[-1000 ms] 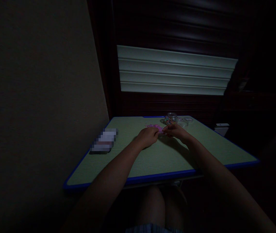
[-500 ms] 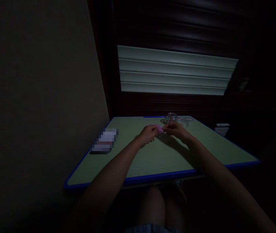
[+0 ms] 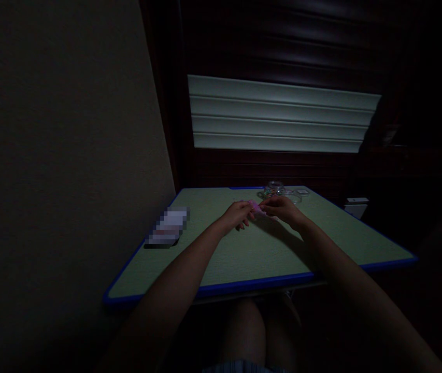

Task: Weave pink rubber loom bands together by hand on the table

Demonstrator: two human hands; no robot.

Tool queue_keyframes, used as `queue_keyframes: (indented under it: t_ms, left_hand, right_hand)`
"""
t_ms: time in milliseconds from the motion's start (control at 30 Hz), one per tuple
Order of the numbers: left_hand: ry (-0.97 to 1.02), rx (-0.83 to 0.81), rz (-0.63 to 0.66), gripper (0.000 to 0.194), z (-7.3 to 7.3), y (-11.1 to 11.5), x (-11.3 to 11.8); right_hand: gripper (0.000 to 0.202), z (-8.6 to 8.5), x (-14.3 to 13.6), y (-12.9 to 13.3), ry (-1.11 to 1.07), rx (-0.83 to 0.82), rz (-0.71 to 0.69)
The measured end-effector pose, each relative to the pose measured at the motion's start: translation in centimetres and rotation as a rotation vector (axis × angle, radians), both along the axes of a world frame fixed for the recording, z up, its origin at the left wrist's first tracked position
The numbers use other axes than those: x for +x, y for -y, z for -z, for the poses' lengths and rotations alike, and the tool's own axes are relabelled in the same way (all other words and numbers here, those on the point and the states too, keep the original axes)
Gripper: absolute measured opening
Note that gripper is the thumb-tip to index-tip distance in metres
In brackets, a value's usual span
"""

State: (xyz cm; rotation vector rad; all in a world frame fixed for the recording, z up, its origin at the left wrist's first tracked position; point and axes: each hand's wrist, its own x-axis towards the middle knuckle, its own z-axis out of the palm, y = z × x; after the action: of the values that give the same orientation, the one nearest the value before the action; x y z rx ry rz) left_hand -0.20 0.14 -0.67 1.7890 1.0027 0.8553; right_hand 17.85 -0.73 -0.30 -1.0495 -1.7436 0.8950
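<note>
- Through the head camera I have the left hand [image 3: 237,213] pinching: thumb and forefinger are closed on the pink bundle [image 3: 257,208], and its other fingers hang bent, loosely parted, below.
- My right hand [image 3: 282,208] has its fingertips drawn together on the other side of the same pink bundle; its lower fingers are too dark for me to tell how they are bent.
- The pink bundle lies between the two hands, on the body side of the glass jar [image 3: 275,187] and a little to its left. It looks thin and crumpled, and I cannot tell whether it touches the table [image 3: 263,254].
- The glass jar is just beyond my right hand, with small coloured pieces showing low in it.
- To the right of the glass jar I see clear round pieces [image 3: 302,192] lying near it.
- Left of the glass jar and well apart from it, a blurred-out flat item [image 3: 167,227] lies by the table's left edge, near the wall [image 3: 88,129].
- The blue rim passes behind the glass jar at the far side; on the body side, green tabletop stretches from the glass jar past both hands to the near rim, with my forearms reaching over it.
</note>
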Motion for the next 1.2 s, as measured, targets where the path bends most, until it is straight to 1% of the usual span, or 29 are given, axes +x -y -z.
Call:
queue_keyframes:
  t_ms: [167,400,633,767,967,1067,1133,1200]
  left_hand:
    - [-0.028,0.01,0.0,0.031,0.08,-0.2,-0.08]
    - [-0.008,0.033,0.011,0.019,0.11,0.02,-0.09]
    - [0.024,0.026,0.003,0.013,0.11,-0.09,-0.11]
    - [0.01,0.025,-0.019,0.011,-0.06,0.04,-0.1]
    - [-0.013,0.06,0.003,0.014,0.16,0.1,-0.04]
    - [-0.023,0.085,-0.036,0.016,0.01,0.37,0.04]
    - [-0.037,0.085,-0.08,0.018,-0.13,0.55,0.1]
    - [-0.037,0.09,-0.094,0.018,-0.18,0.59,0.13]
  right_hand:
    - [0.034,0.05,0.0,-0.09,0.02,-0.008,0.009]
    - [0.035,-0.2,-0.07,0.22,0.035,0.001,-0.008]
    - [0.038,0.35,0.19,-0.42,0.059,-0.01,-0.011]
    - [0.037,0.28,0.17,-0.31,0.061,-0.013,-0.008]
    - [0.037,0.07,0.12,-0.01,0.052,-0.039,0.004]
    - [0.037,0.09,0.09,-0.02,0.02,-0.042,0.015]
    - [0.036,0.05,0.0,-0.02,-0.001,-0.043,0.04]
    - [0.036,-0.04,-0.11,0.02,-0.015,-0.042,0.073]
